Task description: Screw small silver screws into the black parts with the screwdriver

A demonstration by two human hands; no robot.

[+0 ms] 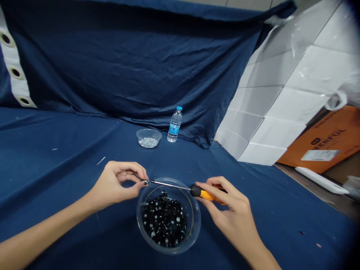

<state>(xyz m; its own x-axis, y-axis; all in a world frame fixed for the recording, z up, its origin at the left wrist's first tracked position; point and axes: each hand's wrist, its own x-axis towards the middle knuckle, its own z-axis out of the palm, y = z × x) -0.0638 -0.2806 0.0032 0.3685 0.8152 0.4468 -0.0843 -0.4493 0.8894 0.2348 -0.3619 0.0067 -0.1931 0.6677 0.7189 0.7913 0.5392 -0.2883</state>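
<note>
My right hand (pixel 227 210) grips the orange and black handle of a screwdriver (pixel 197 190), whose thin metal shaft points left. At the shaft's tip my left hand (pixel 118 183) pinches a very small part, too small to name. Both hands hover just above a clear plastic bowl (pixel 194 228) that holds several small black parts with silver screws. The bowl rests on a dark blue cloth.
Farther back stand a smaller clear bowl (pixel 149 138) of silvery bits and a small water bottle (pixel 174 125). Blue cloth hangs behind as a backdrop. White boxes (pixel 270 112) are stacked at the right, with an orange carton (pixel 326 140) beyond them.
</note>
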